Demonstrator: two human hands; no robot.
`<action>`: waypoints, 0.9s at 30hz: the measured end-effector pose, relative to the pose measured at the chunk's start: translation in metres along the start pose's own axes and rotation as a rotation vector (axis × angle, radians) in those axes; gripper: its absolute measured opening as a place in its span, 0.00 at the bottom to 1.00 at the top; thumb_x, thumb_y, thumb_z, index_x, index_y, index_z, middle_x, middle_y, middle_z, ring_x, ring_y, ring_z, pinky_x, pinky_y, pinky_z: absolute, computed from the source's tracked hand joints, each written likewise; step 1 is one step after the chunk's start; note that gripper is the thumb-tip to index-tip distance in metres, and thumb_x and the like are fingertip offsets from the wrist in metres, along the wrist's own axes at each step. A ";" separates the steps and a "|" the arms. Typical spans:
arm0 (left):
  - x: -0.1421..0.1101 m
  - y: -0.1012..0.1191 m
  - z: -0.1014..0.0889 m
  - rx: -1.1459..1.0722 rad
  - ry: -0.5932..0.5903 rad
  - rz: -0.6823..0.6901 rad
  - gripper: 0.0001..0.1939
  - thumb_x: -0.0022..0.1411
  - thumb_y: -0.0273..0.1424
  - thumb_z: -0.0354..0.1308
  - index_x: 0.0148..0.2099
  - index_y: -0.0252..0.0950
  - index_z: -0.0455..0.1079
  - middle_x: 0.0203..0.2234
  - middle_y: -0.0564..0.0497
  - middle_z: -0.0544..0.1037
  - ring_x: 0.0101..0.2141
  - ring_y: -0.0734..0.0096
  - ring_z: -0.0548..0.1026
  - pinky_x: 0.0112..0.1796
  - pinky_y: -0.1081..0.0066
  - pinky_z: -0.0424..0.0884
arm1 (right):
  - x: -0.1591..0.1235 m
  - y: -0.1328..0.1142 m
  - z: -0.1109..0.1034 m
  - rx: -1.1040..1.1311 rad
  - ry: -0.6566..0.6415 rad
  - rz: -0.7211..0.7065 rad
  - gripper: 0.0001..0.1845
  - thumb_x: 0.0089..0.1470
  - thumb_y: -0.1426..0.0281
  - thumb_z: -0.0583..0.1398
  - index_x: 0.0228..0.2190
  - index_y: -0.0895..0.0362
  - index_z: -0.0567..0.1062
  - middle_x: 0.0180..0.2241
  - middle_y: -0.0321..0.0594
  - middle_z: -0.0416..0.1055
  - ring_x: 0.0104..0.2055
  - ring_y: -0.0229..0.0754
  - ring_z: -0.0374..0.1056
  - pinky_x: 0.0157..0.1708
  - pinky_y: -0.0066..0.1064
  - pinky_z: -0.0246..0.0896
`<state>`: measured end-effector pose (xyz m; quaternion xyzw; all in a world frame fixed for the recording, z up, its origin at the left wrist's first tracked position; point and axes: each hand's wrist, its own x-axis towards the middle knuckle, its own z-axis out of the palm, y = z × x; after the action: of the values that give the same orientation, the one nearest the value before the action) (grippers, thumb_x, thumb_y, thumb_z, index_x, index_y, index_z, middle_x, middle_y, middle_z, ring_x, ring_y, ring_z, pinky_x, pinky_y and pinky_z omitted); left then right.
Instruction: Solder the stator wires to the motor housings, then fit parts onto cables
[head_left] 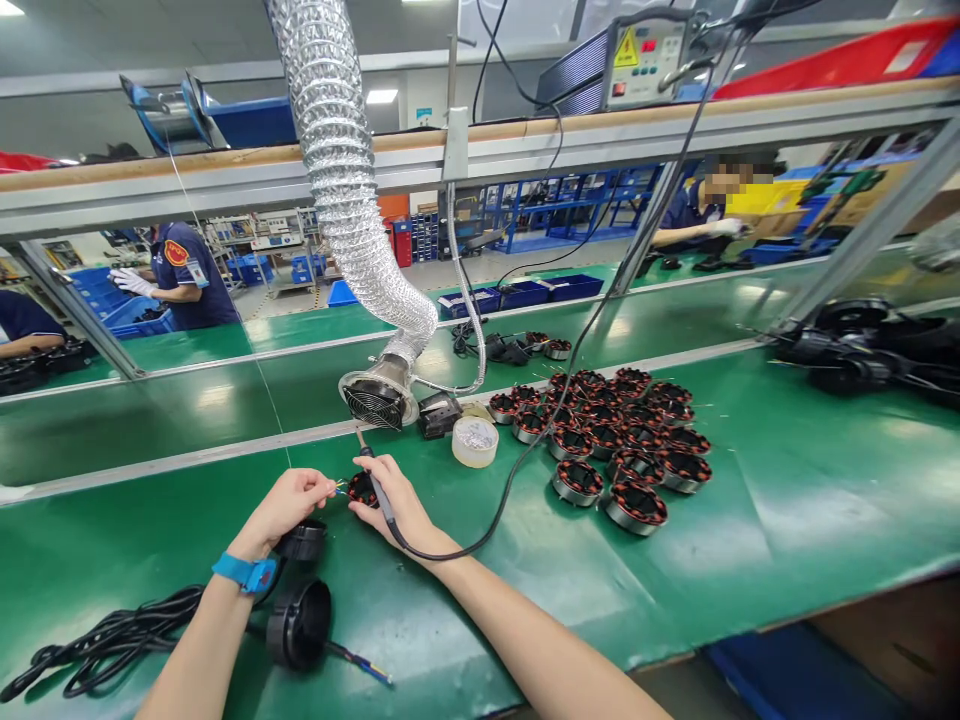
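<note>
My left hand (283,508), with a blue wrist strap (246,572), is closed in a pinch on thin coloured wires (340,487). The wire ends sit beside a small motor stator (363,489) with a black and copper ring. My right hand (403,512) grips a soldering iron (382,492), its tip pointing up and away, and its fingers and thumb lie around the stator's right side. Beneath my left wrist is a black round housing (302,540); a second black housing (298,625) lies nearer, coloured wires coming out of it.
Several stators (577,482) stand grouped to the right on the green bench (465,620). A fume duct (341,180) hangs ahead, near a roll of clear tape (475,442). The iron's cord (517,465) crosses the bench. Black cable (127,640) lies left. Two co-workers (191,275) are beyond.
</note>
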<state>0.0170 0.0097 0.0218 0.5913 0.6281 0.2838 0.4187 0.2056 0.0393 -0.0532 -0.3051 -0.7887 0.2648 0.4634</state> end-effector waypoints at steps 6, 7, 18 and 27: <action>-0.004 0.000 -0.013 0.018 -0.081 -0.039 0.25 0.47 0.51 0.64 0.31 0.32 0.71 0.19 0.56 0.69 0.19 0.78 0.57 0.22 0.74 0.50 | 0.002 0.003 -0.004 0.029 -0.026 -0.003 0.36 0.47 0.74 0.69 0.55 0.51 0.64 0.44 0.39 0.63 0.42 0.41 0.67 0.45 0.32 0.65; -0.005 -0.001 -0.017 0.008 -0.107 -0.037 0.24 0.45 0.49 0.66 0.33 0.32 0.72 0.20 0.55 0.70 0.20 0.77 0.60 0.23 0.74 0.53 | 0.001 0.004 -0.004 0.034 -0.027 0.000 0.36 0.48 0.74 0.69 0.55 0.50 0.64 0.45 0.39 0.63 0.42 0.41 0.67 0.45 0.32 0.65; 0.008 -0.019 -0.017 -0.134 -0.185 -0.054 0.23 0.45 0.48 0.67 0.28 0.33 0.70 0.14 0.60 0.63 0.16 0.81 0.53 0.21 0.75 0.47 | 0.002 0.007 -0.003 0.034 -0.017 -0.008 0.37 0.46 0.73 0.70 0.56 0.49 0.64 0.45 0.39 0.64 0.43 0.41 0.67 0.46 0.33 0.65; 0.017 -0.018 -0.001 -0.120 -0.238 -0.106 0.31 0.45 0.57 0.64 0.33 0.31 0.73 0.07 0.65 0.53 0.13 0.82 0.45 0.18 0.73 0.40 | 0.003 0.005 -0.004 0.035 -0.025 -0.019 0.36 0.48 0.73 0.69 0.56 0.50 0.64 0.44 0.39 0.64 0.43 0.41 0.67 0.45 0.32 0.65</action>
<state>0.0078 0.0237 0.0041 0.5609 0.5862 0.2263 0.5391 0.2096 0.0451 -0.0533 -0.2860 -0.7925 0.2778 0.4615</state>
